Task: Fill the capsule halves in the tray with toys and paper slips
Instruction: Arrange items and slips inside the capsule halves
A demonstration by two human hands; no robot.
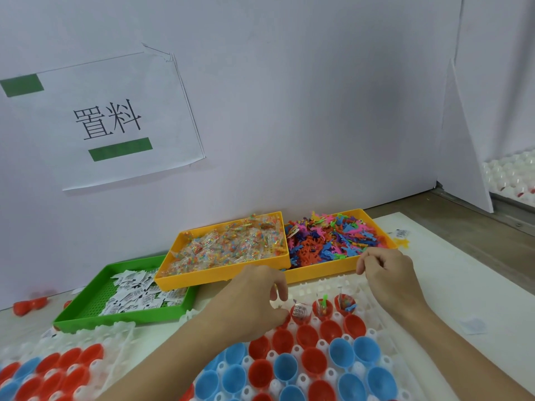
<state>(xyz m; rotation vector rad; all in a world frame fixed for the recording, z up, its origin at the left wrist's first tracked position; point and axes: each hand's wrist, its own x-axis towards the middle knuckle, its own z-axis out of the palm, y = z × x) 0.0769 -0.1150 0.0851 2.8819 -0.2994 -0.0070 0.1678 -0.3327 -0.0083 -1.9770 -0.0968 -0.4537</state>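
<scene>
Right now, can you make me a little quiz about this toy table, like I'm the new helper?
1. True or false: the paper slips lie in a yellow tray.
2. Which holds the colourful flat toy figures? A) the green tray B) the right yellow tray C) the left yellow tray
3. Fill in: the capsule halves in the white tray are red and ____.

Key
1. False: they lie in the green tray.
2. B. The left yellow tray holds clear packets of small colourful bits.
3. Blue. Three red halves in the far row, between the left hand and the right hand, already hold items.
</scene>
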